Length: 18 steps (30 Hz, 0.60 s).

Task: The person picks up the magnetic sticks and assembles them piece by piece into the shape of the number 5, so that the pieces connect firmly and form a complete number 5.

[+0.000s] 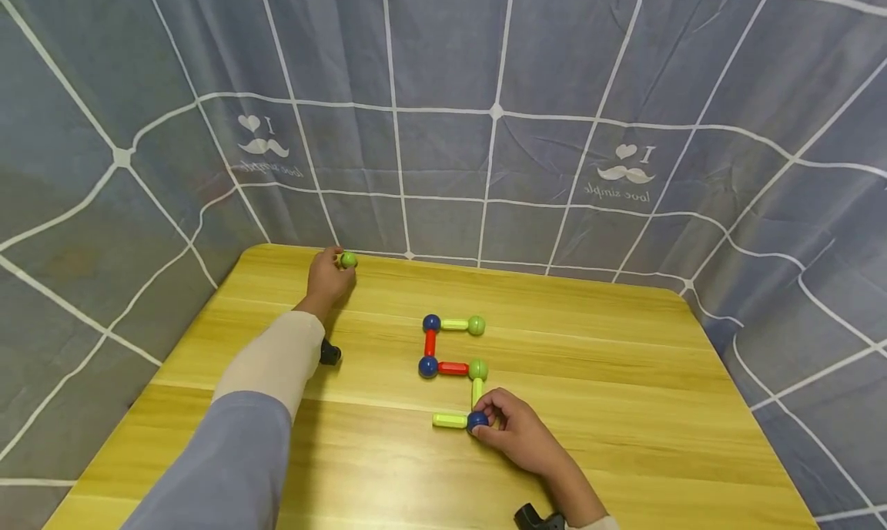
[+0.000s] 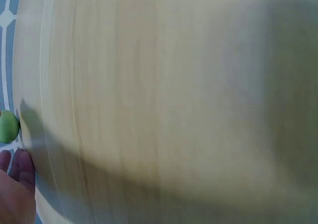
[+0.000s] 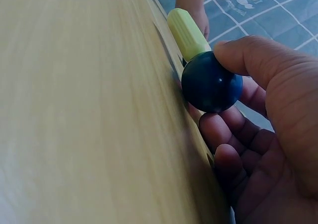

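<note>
At the far left edge of the table, my left hand point(image 1: 330, 276) has its fingers around a green ball point(image 1: 349, 260). The left wrist view catches this only at its left border, with the green ball point(image 2: 8, 127) just above some fingertips. My right hand point(image 1: 520, 430) pinches a blue ball point(image 3: 212, 82) between thumb and fingers at the near end of a figure of rods and balls. A yellow-green rod point(image 1: 450, 420) points left from that ball; another yellow-green rod point(image 1: 477, 393) leads up to a green ball point(image 1: 478, 369).
Beyond it the figure continues through a red rod point(image 1: 453, 369), a blue ball point(image 1: 428, 367), an upright red rod point(image 1: 430, 343), another blue ball point(image 1: 431, 323), a yellow-green rod point(image 1: 455, 324) and a green ball point(image 1: 476, 325). A grey curtain point(image 1: 443, 152) surrounds the wooden table point(image 1: 624, 360).
</note>
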{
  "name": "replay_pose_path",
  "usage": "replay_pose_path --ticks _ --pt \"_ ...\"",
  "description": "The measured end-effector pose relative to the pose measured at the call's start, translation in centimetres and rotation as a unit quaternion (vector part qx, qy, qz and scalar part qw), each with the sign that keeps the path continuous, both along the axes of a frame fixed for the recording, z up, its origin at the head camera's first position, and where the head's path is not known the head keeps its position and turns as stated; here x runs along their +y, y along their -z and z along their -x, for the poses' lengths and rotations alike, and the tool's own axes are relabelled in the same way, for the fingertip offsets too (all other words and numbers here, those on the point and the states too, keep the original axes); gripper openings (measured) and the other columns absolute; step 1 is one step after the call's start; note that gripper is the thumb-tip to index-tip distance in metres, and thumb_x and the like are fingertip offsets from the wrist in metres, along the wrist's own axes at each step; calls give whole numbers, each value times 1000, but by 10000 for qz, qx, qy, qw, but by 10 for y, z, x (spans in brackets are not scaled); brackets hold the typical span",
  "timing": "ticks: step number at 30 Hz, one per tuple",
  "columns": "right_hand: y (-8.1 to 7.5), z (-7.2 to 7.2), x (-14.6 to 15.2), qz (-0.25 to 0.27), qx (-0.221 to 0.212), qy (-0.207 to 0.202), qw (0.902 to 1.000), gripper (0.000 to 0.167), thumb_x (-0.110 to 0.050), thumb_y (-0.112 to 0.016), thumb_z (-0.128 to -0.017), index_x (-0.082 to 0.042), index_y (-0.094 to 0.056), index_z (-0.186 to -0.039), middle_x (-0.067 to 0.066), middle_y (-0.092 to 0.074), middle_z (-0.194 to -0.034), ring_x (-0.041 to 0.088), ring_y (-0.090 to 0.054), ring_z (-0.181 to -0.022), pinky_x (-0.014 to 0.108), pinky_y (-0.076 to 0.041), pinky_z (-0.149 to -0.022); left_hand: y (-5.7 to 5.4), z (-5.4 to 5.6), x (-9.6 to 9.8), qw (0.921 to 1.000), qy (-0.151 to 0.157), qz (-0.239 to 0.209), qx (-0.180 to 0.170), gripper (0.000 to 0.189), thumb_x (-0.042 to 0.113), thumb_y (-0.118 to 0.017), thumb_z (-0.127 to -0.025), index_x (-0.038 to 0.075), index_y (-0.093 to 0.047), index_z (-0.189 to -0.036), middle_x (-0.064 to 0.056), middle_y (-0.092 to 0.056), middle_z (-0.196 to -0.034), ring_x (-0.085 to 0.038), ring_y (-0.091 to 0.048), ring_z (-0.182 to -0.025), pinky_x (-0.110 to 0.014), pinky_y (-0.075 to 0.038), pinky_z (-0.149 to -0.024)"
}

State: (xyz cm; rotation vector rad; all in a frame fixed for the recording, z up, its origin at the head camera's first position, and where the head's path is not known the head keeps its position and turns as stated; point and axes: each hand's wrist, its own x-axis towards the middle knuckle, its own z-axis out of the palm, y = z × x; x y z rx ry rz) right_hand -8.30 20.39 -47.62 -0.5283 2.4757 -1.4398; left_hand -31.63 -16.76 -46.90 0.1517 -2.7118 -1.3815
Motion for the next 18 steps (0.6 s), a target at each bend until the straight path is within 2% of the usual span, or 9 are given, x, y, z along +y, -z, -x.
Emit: replay_pose_path --ticks 4,8,13,18 --pt "0 -1 0 -19 84 -14 10000 20 -22 -76 -89 -17 -62 -103 -1 -58 -91 14 -52 -79 24 -44 -65 1 -8 -2 9995 41 -306 80 58 8 -62 -96 -4 -38 -147 -31 -38 -143 -45 -45 -128 -51 -41 -103" --pt "2 -3 1 -57 15 -33 10000 20 -22 -75 -90 -17 -62 -104 -1 -58 -91 14 -52 -79 24 -44 -65 5 -13 -4 9995 129 -288 52 61 9 -64 -96 -3 -37 -149 -31 -38 -143 -45 -44 -129 -51 -42 -104" --pt "3 -4 1 -126 50 -50 9999 20 -23 -75 -90 -17 -63 -104 -2 -58 -91 13 -52 -79 24 -45 -65 14 -19 -9 9998 82 -180 44 54 11 -62 -97 -4 -44 -145 -29 -47 -137 -43 -48 -125 -50 -43 -103" --pt "5 -1 3 -174 164 43 9997 20 -24 -76 -89 -19 -62 -103 -2 -58 -90 13 -52 -78 24 -44 -65 18 -23 -7 9985 99 -533 94 46 13 -60 -99 -5 -49 -140 -26 -50 -134 -40 -48 -122 -48 -42 -103"
